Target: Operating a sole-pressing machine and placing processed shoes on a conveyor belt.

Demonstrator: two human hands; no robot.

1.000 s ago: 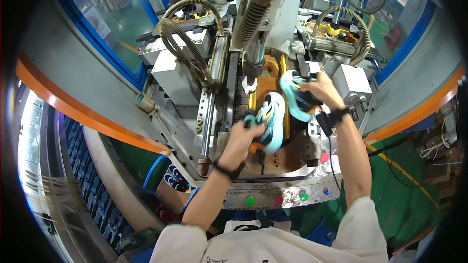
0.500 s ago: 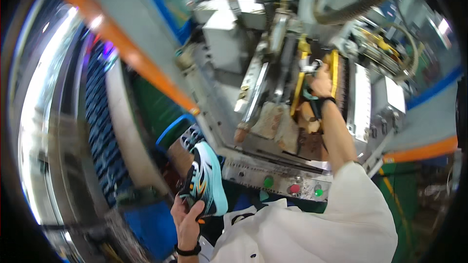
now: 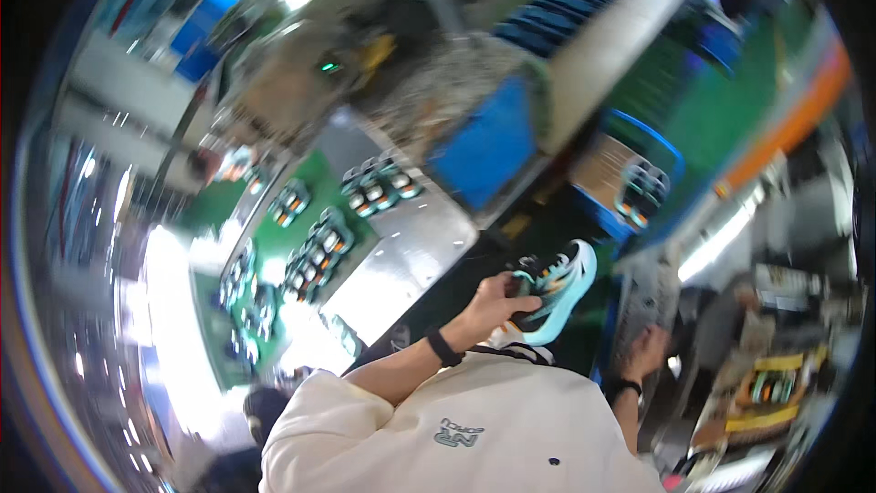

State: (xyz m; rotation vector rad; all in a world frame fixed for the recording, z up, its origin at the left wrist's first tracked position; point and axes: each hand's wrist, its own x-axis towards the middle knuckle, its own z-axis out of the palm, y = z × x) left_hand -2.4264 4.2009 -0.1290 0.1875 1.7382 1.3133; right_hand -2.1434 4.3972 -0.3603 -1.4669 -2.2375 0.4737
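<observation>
My left hand [image 3: 500, 308] grips a sneaker [image 3: 568, 294] by its collar, thumb on the outside. The shoe is black and white with orange marks and a light turquoise sole, its toe pointing up and to the right. My right hand [image 3: 646, 353] hangs beside the machine's front panel [image 3: 646, 297]; its fingers are smeared by motion, and I see nothing held in it. Farther right, a dark and turquoise piece [image 3: 774, 386], apparently a shoe, sits between the yellow bars [image 3: 765, 421] of the machine.
A blue-edged bin [image 3: 598, 173] with shoes stands just beyond the sneaker. At left, a metal-edged table [image 3: 401, 269] bears several groups of shoes [image 3: 319, 251]. Behind are a blue panel [image 3: 488, 146] and a conveyor [image 3: 611, 46]. An orange machine frame [image 3: 789, 128] rises at right.
My view has swung left, bringing the table of shoes into sight. My right hand has come out from between the machine's yellow bars. The sneaker stays in my left hand.
</observation>
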